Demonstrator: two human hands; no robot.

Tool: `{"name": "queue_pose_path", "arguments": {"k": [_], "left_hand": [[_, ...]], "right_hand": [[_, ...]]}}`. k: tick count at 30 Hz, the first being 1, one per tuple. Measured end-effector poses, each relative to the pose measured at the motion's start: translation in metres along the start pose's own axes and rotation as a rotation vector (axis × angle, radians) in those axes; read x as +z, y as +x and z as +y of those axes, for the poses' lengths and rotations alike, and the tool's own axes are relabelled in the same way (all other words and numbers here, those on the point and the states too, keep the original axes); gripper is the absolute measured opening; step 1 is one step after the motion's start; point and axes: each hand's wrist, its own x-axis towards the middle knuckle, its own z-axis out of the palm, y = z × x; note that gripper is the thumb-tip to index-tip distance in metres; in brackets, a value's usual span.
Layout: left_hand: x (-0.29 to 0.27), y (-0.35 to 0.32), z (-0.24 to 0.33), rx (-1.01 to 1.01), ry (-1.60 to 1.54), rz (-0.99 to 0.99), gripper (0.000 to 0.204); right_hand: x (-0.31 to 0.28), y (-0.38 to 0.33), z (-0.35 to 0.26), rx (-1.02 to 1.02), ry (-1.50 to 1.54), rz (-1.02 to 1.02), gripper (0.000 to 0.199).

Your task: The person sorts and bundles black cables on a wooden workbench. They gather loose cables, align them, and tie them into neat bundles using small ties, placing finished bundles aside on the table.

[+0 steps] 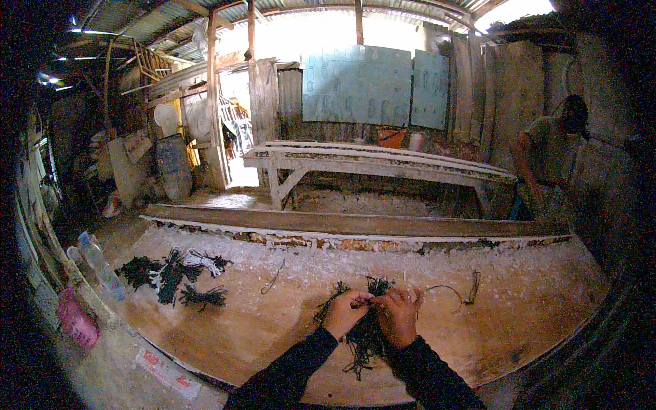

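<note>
Pinch grip, both hands: left hand [345, 316] and right hand [398, 316] nearly closed, fingertips meeting at the dark string [367, 336]; exact strand between the tips too small to tell. String pile spreads on the table [273, 348] under the grip, ends poking out beyond and nearer than it. Right of grip: loose strand [447, 288], curved, and a short dark bundle [473, 288]. Left of grip: several dark bundles [203, 296], one white bundle [201, 260]; farther left, clear bottle [100, 261]. Beyond grip: long board [355, 224], then bench [383, 162].
</note>
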Motion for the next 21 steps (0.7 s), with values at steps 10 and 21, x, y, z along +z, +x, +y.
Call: {"name": "queue_pose_path", "arguments": {"k": [10,21], "left_hand": [[-0.001,-0.001,0.005,-0.039,-0.152,0.020,0.025],[-0.001,-0.001,0.006,-0.026,-0.198,0.004,0.039]], "right_hand": [[-0.012,0.007,-0.001,0.025,0.079,-0.058,0.020],[-0.020,0.012,-0.003,0.018,0.124,-0.037,0.018]]}}
